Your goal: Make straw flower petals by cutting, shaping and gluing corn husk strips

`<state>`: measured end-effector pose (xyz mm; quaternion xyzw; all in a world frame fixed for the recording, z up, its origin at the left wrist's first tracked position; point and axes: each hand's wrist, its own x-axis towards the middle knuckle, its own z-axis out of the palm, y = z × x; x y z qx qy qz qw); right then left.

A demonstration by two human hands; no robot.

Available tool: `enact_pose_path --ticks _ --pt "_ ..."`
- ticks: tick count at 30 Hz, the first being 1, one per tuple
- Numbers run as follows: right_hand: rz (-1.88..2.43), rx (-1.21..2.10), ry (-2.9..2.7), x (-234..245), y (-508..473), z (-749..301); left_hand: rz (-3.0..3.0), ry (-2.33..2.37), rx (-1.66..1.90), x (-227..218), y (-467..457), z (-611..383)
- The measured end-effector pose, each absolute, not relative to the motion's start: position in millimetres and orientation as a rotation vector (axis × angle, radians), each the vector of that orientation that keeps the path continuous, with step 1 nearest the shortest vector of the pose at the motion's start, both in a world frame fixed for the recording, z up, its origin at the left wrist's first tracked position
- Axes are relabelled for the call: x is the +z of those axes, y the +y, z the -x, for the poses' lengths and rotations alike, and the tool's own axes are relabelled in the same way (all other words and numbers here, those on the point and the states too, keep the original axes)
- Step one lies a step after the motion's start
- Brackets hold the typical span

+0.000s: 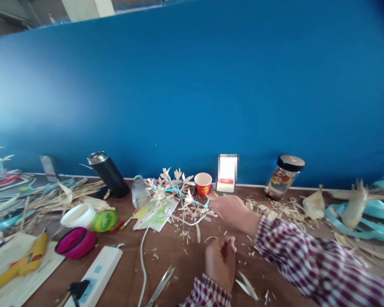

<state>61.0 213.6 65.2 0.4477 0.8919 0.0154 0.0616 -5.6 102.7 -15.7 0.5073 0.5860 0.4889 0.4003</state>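
Observation:
My right hand (pixel 233 212) reaches forward over the table, just in front of the red paper cup (pixel 203 184). Its fingertips are blurred and turned away, by the end of a blue-wrapped stem, so its grip does not show. That stem belongs to a bunch of pale husk flowers (pixel 171 187) lying left of the cup. Closer to me, my left hand (pixel 220 259) is closed above the tabletop, fingers curled in; whatever it may hold is too small to make out. Pale husk scraps (pixel 185 233) lie around both hands. Metal scissors (pixel 161 285) rest left of my left hand.
A white power strip (pixel 97 273), a yellow glue gun (pixel 22 266) and a black flask (pixel 109 175) are on the left. A white cable (pixel 143 251) crosses the table. Rightward stand a lidded glass jar (pixel 283 179) and blue ribbon (pixel 371 221). A blue partition (pixel 192 85) rises behind.

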Motion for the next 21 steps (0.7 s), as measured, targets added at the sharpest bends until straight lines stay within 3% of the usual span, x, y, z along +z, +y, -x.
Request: enact_pose_path --ticks 8,21 --pt "-1.326 0.078 2.709 35 256 -15 -1.254 1.482 1.219 -16 104 4" --pt "-1.311 0.077 2.707 28 266 -7 -1.243 1.496 1.215 -19 104 4"
